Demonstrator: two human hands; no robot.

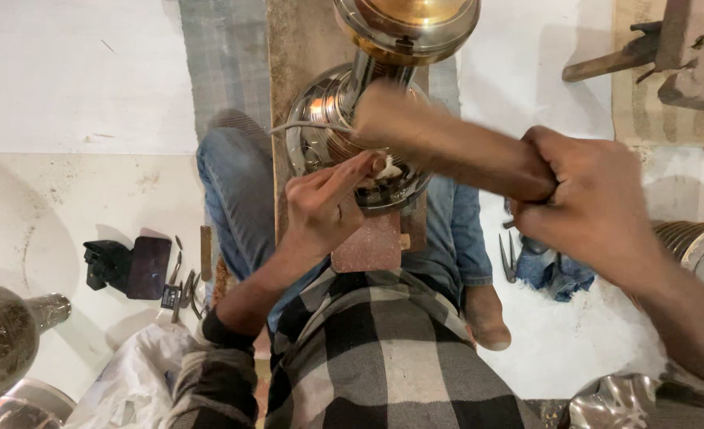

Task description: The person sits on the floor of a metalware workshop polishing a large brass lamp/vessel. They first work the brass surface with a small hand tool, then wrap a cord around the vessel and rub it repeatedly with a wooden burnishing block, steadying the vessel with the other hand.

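Head view looked down on a seated person in a checked shirt (384, 357) and jeans. At far left lay a dark metal vessel (2, 334), then a black block (125, 266) with small chisels (183, 290) beside it on the pale floor (74, 79). The left hand (320, 208) had its fingers pinched around a small tool held against the shiny metal vase (328, 119), which rested over a reddish block (368, 245) between the knees. The right hand (590, 202) was closed tight on a blurred wooden mallet (447, 147) over the vase.
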